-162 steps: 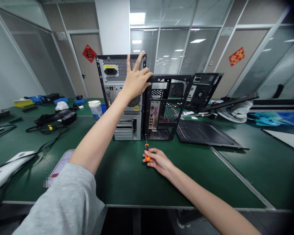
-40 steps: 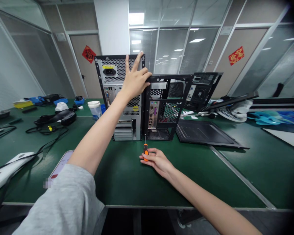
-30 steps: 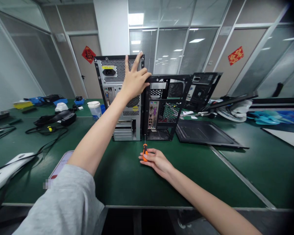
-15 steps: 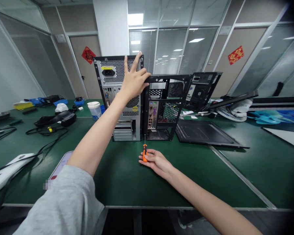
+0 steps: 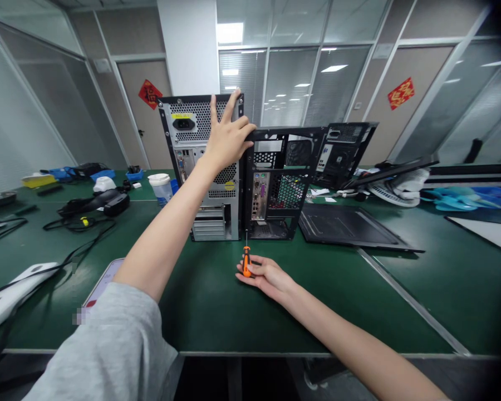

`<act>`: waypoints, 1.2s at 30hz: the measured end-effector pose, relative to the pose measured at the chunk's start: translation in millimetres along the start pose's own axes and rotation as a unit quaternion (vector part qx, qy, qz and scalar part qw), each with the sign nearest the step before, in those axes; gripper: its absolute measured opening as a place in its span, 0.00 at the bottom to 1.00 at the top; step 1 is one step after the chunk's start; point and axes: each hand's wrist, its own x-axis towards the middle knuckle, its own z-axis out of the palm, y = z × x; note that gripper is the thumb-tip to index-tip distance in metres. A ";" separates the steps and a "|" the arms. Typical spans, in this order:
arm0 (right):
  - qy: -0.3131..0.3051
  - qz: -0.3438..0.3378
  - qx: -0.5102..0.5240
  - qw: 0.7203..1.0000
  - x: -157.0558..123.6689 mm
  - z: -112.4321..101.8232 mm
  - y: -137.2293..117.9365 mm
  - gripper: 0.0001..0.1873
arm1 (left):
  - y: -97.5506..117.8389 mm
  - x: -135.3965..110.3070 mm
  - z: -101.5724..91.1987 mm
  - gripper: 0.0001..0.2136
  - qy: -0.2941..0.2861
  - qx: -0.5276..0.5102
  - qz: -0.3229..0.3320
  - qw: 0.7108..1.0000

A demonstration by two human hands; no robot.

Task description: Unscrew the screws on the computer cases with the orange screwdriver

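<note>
Left hand [image 5: 227, 139]: open, fingers spread, palm laid flat against the upper right corner of the rear face of the tower [image 5: 202, 167]. Two fingers point up to the tower's top edge; the others reach sideways toward the top left corner of the chassis [image 5: 279, 184]. Whether they hook round the tower's edge cannot be told. The left forearm runs bare from a grey sleeve [image 5: 108, 345].

Right hand [image 5: 267, 275]: resting on the table [image 5: 217, 312], fingers closed round the orange handle of a small screwdriver [image 5: 246, 262]. The screwdriver stands close to upright in the picture, its thin shaft pointing away from the person toward the foot of the two cases, just short of the seam between them. Handle and hand lie near the cases but apart from them.

Tower: grey, upright, rear toward the person, with a power socket at the top, ports below it and slot covers at the bottom. Chassis: black, upright, its side open, standing just beside the tower on the right; the two appear to touch.

Right of the chassis a black panel [image 5: 346, 225] lies flat on the table. Behind it a third case [image 5: 342, 150] stands tilted, and a white fan [image 5: 394, 195] lies farther right.

Left of the tower stands a lidded cup [image 5: 161, 186]. Black cables [image 5: 81, 223] trail over the table's left part, and a white device [image 5: 8, 295] lies near its front edge.
</note>
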 end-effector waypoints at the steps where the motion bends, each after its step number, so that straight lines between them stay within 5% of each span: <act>1: -0.004 0.002 -0.001 1.000 0.5 -0.5 0.0 0.18 | -0.1 0.0 0.1 0.26 -0.001 0.000 0.000 1.000; 19: -0.046 0.016 0.039 0.998 -1.2 1.1 -8.0 0.07 | 2.2 0.8 -2.6 0.25 -0.010 -0.004 -0.009 1.000; 26: -0.032 -0.009 -0.002 0.999 0.1 0.8 -5.2 0.20 | 3.3 0.6 -3.8 0.25 -0.011 -0.033 -0.011 0.999; 36: 0.053 -0.051 -0.101 0.992 -7.4 6.4 -6.5 0.25 | 4.8 0.2 -5.2 0.19 -0.011 -0.007 -0.013 1.000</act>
